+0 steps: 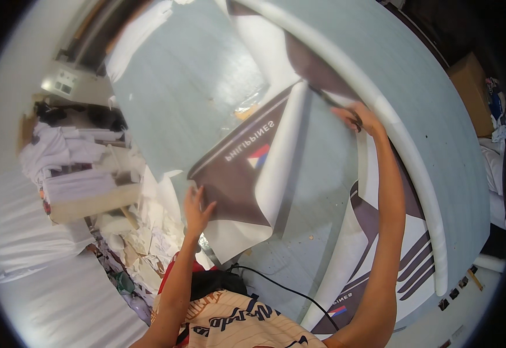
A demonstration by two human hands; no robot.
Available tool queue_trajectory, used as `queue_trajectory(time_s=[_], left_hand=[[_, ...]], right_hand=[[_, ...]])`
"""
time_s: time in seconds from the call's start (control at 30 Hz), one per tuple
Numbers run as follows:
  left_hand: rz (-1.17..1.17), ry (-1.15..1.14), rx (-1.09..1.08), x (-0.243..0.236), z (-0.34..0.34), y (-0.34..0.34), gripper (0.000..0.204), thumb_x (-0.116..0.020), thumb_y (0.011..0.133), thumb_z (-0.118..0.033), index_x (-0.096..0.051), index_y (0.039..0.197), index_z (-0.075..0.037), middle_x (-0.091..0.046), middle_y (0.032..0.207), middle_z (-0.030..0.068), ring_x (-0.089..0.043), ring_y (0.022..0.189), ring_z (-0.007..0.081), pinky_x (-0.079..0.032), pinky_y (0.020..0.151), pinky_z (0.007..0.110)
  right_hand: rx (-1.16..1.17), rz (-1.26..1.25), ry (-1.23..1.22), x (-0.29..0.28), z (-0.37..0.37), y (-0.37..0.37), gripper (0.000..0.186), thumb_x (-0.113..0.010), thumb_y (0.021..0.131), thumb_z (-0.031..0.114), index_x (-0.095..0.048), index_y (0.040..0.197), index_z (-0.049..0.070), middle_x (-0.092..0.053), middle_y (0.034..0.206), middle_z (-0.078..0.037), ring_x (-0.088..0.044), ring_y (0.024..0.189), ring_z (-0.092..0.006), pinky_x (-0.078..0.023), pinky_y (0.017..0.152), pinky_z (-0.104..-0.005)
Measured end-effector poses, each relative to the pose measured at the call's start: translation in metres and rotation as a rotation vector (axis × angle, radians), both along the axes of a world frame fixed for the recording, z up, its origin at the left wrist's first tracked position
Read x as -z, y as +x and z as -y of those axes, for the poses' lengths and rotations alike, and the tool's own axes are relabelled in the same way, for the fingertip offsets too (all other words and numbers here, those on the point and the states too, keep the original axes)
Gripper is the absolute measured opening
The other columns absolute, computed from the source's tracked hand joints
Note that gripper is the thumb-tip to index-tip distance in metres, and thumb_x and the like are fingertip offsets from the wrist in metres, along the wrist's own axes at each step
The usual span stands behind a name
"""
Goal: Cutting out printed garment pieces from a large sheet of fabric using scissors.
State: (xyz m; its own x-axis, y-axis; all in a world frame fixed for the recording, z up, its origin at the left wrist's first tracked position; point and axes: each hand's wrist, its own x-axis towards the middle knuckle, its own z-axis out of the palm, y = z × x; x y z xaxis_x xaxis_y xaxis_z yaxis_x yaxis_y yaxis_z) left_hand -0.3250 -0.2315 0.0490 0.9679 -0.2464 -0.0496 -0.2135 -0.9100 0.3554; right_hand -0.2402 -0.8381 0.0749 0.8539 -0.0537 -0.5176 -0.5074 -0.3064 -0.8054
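Printed sheet (224, 194): was spread mid-frame on the grey-blue table (456, 133); its right side was curled over, and part of the print was hidden.
Sheet lettering (250, 141): pale, mirror-reversed capitals were set above a red, blue and white emblem (259, 155), which was partly covered by the curl.
Left hand (198, 209): was laid on the sheet's left edge, left of centre, fingers spread, nothing gripped.
Right hand (360, 119): was closed around dark-handled scissors (355, 120), right of centre; the blades were blurred, and whether anything was caught between them could not be told.
Second printed piece (418, 255): was partly hidden by the right forearm (389, 214), lower right; similar lettering was half covered.
Shirt (259, 330): was cut off by the lower edge, its script distorted.
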Motion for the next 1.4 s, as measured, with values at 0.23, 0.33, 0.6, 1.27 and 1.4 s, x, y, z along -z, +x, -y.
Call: queue_trajectory(time_s=[0.23, 0.33, 0.6, 1.27, 1.4], left_hand=[[0.046, 0.032, -0.099, 0.0, -0.015, -0.011, 0.075, -0.082, 0.081, -0.043, -0.055, 0.147, -0.021, -0.036, 0.155, 0.0296, -0.038, 0.141, 0.0468, -0.034, 0.115, 0.051], [0.031, 0.013, -0.146, 0.002, -0.021, -0.018, 0.076, -0.083, 0.079, -0.044, -0.056, 0.147, -0.021, -0.035, 0.155, 0.0302, -0.037, 0.141, 0.0465, -0.034, 0.115, 0.051], [0.065, -0.108, -0.407, -0.007, -0.047, -0.043, 0.065, -0.09, 0.076, -0.028, -0.064, 0.133, -0.011, -0.06, 0.097, 0.0131, -0.059, 0.086, 0.0259, -0.049, 0.078, 0.039], [-0.24, -0.491, -0.552, -0.05, -0.261, 0.035, 0.037, -0.079, 0.084, -0.008, -0.069, 0.12, -0.002, -0.064, 0.076, 0.0012, -0.06, 0.07, 0.011, -0.05, 0.066, 0.028], [-0.333, -0.31, -0.521, -0.09, -0.358, 0.097, 0.019, -0.072, 0.089, -0.011, -0.072, 0.099, 0.005, -0.074, 0.086, 0.0086, -0.063, 0.072, 0.0118, -0.049, 0.065, 0.032]], right_hand=[[-0.004, -0.025, 0.067, -0.018, -0.005, 0.049, 0.053, -0.083, 0.079, 0.052, -0.053, 0.057, 0.015, -0.048, 0.05, 0.005, -0.044, 0.041, -0.0071, -0.032, 0.041, -0.0255], [-0.038, -0.062, 0.056, -0.024, -0.011, 0.071, 0.053, -0.084, 0.077, 0.054, -0.054, 0.057, 0.015, -0.049, 0.051, 0.005, -0.046, 0.041, -0.0077, -0.035, 0.042, -0.0256], [-0.027, -0.03, 0.136, -0.036, -0.079, 0.132, 0.052, -0.046, 0.094, 0.053, -0.057, 0.066, 0.01, -0.05, 0.054, -0.005, -0.044, 0.046, -0.0183, -0.035, 0.049, -0.0335], [0.179, 0.114, -0.365, -0.04, -0.176, 0.22, 0.069, -0.092, 0.056, 0.061, -0.057, 0.052, 0.002, -0.061, 0.053, -0.01, -0.06, 0.048, -0.0208, -0.047, 0.051, -0.0361], [0.402, 0.219, -0.381, -0.027, -0.284, 0.147, 0.062, -0.09, 0.065, 0.056, -0.06, 0.055, 0.003, -0.058, 0.051, -0.008, -0.059, 0.044, -0.0212, -0.046, 0.049, -0.0347]])
